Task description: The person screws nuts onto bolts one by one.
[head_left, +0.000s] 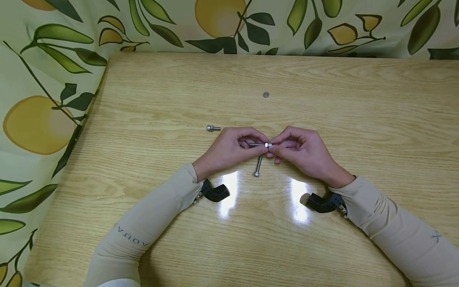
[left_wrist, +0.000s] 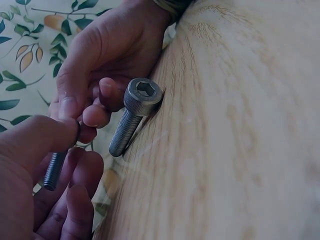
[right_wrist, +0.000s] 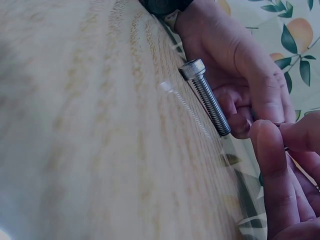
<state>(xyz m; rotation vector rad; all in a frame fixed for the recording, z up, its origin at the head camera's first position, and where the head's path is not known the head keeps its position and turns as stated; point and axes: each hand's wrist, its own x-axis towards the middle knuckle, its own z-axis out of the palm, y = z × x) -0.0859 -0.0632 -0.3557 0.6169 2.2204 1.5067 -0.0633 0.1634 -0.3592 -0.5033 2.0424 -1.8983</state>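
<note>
A bolt (head_left: 257, 144) with a nut (head_left: 267, 145) close to its head is held between both hands. My left hand (head_left: 224, 149) pinches at the nut with thumb and fingers, and the threaded shank (left_wrist: 54, 172) sticks out past the thumb. On the head end, my right hand (head_left: 308, 153) pinches the bolt; fingertips cover much of the head. In the right wrist view the right hand's fingers (right_wrist: 275, 165) hide most of this bolt. Just below the hands, a second socket-head bolt (head_left: 257, 169) lies on the table.
A shorter bolt with a nut on it (head_left: 213, 128) lies beside the left hand. Farther back on the wooden table (head_left: 179, 91) rests a loose nut (head_left: 266, 94). Patterned cloth (head_left: 154, 24) borders the table at the back and left.
</note>
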